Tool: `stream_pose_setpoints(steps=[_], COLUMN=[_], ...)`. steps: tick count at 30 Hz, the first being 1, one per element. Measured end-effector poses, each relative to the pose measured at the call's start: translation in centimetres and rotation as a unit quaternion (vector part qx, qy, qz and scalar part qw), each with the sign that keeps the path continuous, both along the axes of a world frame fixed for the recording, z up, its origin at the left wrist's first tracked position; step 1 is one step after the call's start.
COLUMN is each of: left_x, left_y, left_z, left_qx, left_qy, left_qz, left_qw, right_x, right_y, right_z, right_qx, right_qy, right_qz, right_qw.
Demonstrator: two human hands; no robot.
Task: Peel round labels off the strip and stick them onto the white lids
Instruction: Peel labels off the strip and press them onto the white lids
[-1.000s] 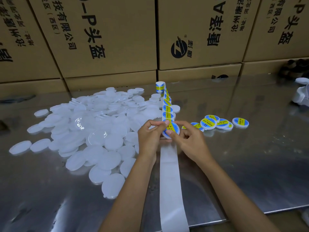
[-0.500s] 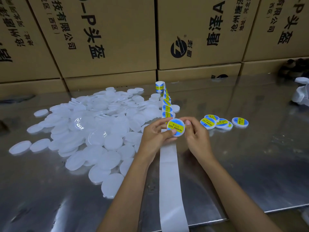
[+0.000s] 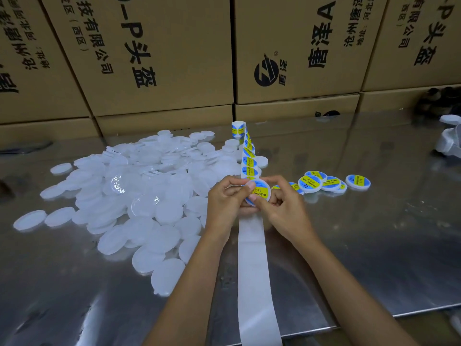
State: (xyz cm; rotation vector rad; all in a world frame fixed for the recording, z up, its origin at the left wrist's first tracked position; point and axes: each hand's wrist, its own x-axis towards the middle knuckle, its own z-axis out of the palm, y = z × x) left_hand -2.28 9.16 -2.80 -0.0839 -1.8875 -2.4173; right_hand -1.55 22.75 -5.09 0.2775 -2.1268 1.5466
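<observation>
A white lid with a blue and yellow round label (image 3: pixel 260 192) is held above the table between both hands. My left hand (image 3: pixel 227 203) grips its left edge, thumb pressing on the label. My right hand (image 3: pixel 283 207) pinches its right and lower edge. The label strip (image 3: pixel 249 158) runs from a small roll (image 3: pixel 238 128) at the back down to the hands; its bare white backing (image 3: pixel 253 270) trails toward me over the table's edge. A large heap of plain white lids (image 3: pixel 139 196) lies to the left. Several labelled lids (image 3: pixel 331 183) lie to the right.
The shiny metal table (image 3: pixel 374 245) ends in a front edge near the bottom right. Stacked cardboard boxes (image 3: pixel 162 58) wall off the back. A white object (image 3: pixel 449 141) sits at the far right edge.
The labelled lid stayed between the hands; the left thumb shifted onto its label and the right fingers closed in around its lower right edge.
</observation>
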Motion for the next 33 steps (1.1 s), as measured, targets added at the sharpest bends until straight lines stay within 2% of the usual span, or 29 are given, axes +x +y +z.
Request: stream_pose_setpoints(steps=[6,11,15,18,23,29,33], left_x=[0.1,0.3,0.1,-0.3,-0.9,-0.9,-0.6], left_y=[0.3,0.6,0.3,0.3,0.4,0.4,0.5], left_z=[0.0,-0.1,-0.1,-0.6,-1.0,-0.8,-0.4], left_qx=[0.008,-0.026,-0.037,-0.053,-0.059,-0.068,-0.002], left_qy=[-0.017,-0.004,-0.006,-0.004,-0.028,-0.045,-0.073], left_qz=[-0.040,-0.076,0.003,0.063,0.106,0.115,0.067], left_qw=[0.999,0.997,0.999,0.997,0.992,0.990,0.995], right_x=[0.1,-0.1,0.2,0.0,-0.1,-0.3,-0.7], right_y=[0.3,0.6,0.2,-0.1,-0.3,0.2,1.3], right_z=[0.0,0.2,0.3,-0.1,-0.4,-0.6,-0.2], right_qx=[0.011,-0.001,-0.001,0.019,0.003,0.105,0.178], right_qy=[0.009,-0.009,-0.014,-0.053,-0.088,-0.078,0.027], right_qz=[-0.028,-0.038,0.034,0.065,0.097,0.044,-0.152], right_qw=[1.000,0.999,0.999,0.996,0.991,0.990,0.972])
